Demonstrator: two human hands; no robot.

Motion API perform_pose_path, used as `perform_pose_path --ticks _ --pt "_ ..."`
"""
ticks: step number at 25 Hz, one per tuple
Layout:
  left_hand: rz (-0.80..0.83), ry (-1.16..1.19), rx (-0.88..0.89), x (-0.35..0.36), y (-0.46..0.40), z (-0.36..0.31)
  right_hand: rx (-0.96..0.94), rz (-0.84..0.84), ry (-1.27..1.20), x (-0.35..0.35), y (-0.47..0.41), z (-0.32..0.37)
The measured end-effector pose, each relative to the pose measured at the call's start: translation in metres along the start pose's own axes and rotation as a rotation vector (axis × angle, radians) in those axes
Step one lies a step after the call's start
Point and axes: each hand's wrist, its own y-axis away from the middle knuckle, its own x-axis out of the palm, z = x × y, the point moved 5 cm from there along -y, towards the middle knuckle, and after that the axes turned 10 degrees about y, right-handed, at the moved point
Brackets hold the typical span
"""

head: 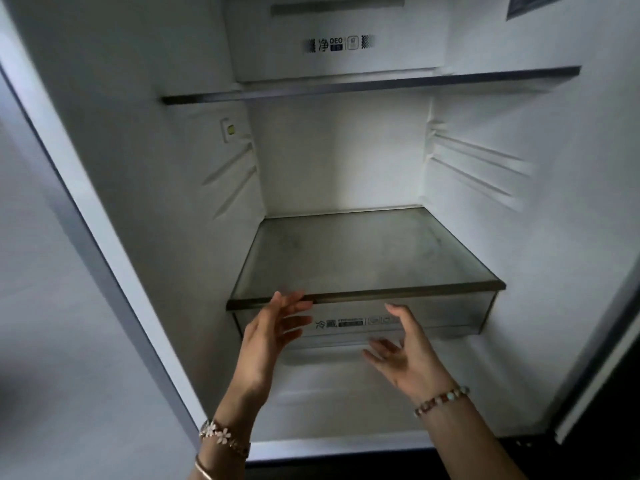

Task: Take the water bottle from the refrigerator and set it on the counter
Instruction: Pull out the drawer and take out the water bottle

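Observation:
I look into an open refrigerator (346, 150) with white walls. No water bottle shows in this view. A glass shelf (363, 258) with a dark front trim sits over a clear drawer (433, 318). My left hand (270, 337) is raised in front of the shelf's front left edge, fingers spread and holding nothing. My right hand (405, 348) hovers in front of the drawer face, palm turned inward, fingers apart and empty. The two hands face each other with a gap between them.
An upper shelf (370, 84) spans the compartment above. The left door frame (86, 220) runs diagonally down the left side. A dark door edge (606, 358) stands at the right. Rail ribs line both inner side walls.

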Motion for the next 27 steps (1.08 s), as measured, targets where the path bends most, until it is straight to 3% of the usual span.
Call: perform_pose_path --ticks 7,12,15,19,27 --pt "-0.057 -0.229 0.141 -0.010 0.021 -0.023 -0.074 -0.029 -0.045 0.008 0.010 -0.008" --pt "-0.043 -0.800 0.551 -0.007 0.045 -0.054 -0.071 -0.053 -0.008 -0.008 0.037 -0.029" --pt "-0.012 -0.975 0.563 -0.003 0.056 -0.056 -0.072 -0.074 -0.027 -0.018 0.060 -0.039" --pt "0.120 -0.933 0.563 -0.003 0.073 -0.053 -0.087 -0.106 -0.062 -0.023 0.087 -0.053" --pt "0.108 -0.861 0.451 -0.009 0.102 -0.057 -0.096 -0.128 -0.047 -0.030 0.117 -0.070"
